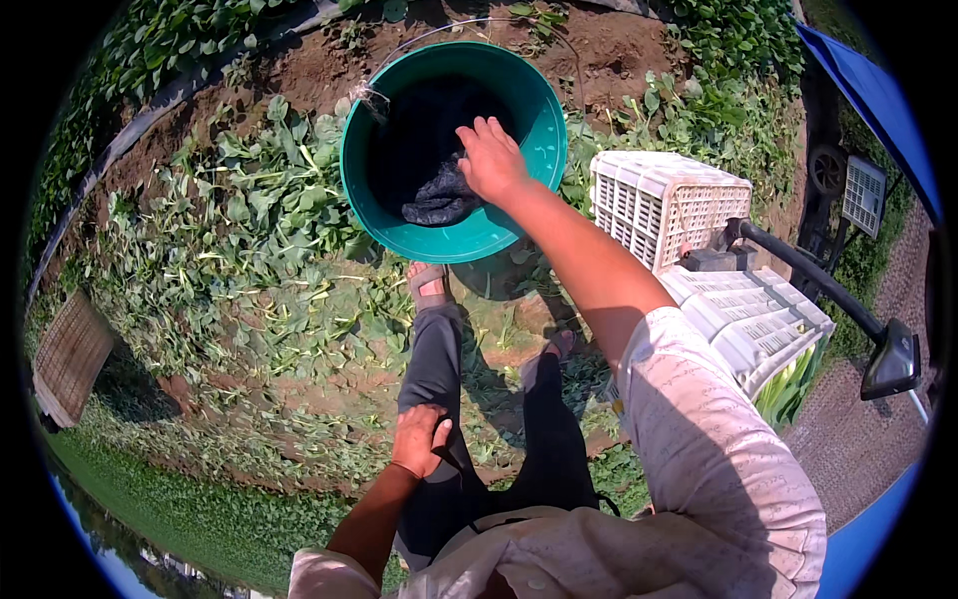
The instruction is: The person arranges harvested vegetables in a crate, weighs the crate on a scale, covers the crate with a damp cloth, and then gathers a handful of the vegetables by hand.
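A green plastic bucket [550, 150] with a wire handle [441, 28] is in front of me, above the leaf-strewn soil. Dark, wrinkled material, seemingly wet cloth [441, 202], lies inside it; the deeper part is too dark to make out. Over the bucket's mouth reaches my right hand [494, 159], fingers stretched out and nothing seen in its grasp. Whether its fingertips touch the dark material, I cannot tell. My left hand [420, 440] rests on my dark trouser leg [434, 367], thumb apart from the fingers.
White plastic crates [673, 195] stand at the right, with green leafy vegetables [789, 382] by the lower one. A black-armed mirror [892, 359] juts out beside them. Cut leaves [284, 187] litter the ground. Another crate [71, 359] is at the far left; blue sheeting [872, 105] hangs upper right.
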Demonstrator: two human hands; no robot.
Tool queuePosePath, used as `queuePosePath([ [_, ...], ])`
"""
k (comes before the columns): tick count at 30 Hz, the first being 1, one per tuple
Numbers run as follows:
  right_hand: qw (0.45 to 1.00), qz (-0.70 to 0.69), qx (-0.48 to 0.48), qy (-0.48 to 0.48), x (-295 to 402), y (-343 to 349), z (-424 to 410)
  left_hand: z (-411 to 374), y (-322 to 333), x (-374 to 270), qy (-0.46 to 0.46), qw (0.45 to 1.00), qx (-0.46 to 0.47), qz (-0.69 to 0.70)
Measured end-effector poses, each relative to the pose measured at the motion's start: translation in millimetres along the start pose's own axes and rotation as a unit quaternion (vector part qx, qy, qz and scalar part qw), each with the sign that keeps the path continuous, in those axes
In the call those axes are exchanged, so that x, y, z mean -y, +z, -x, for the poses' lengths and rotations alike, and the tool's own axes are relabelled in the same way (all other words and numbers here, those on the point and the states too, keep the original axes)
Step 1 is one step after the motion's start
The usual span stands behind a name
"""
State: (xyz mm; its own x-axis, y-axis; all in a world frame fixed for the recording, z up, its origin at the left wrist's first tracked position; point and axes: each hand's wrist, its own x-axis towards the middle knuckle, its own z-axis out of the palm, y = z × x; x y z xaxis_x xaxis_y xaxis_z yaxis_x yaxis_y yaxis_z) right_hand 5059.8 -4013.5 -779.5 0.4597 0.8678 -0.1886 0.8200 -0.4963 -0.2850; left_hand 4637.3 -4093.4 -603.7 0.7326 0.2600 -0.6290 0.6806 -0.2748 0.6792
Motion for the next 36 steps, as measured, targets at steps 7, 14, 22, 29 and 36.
queuePosePath([
  [7, 0.932, 0.038, 0.348, 0.099, -33, 41, -63, -6, 3, 18, 0.005, 0.999, -0.008, 0.044],
  [14, 0.951, -0.146, 0.239, 0.129, 36, -35, 19, -21, 4, 3, -0.006, 0.996, -0.003, 0.084],
  [22, 0.986, -0.164, 0.029, 0.001, 61, -104, 69, -246, -92, -101, -0.030, 0.848, -0.230, 0.477],
  [29, 0.856, -0.420, 0.200, 0.224, 37, -46, 65, -327, -70, -24, -0.141, 0.888, -0.186, 0.397],
  [36, 0.928, -0.266, 0.136, 0.221, -10, 22, 34, -348, -59, -7, -0.177, 0.920, -0.097, 0.335],
])
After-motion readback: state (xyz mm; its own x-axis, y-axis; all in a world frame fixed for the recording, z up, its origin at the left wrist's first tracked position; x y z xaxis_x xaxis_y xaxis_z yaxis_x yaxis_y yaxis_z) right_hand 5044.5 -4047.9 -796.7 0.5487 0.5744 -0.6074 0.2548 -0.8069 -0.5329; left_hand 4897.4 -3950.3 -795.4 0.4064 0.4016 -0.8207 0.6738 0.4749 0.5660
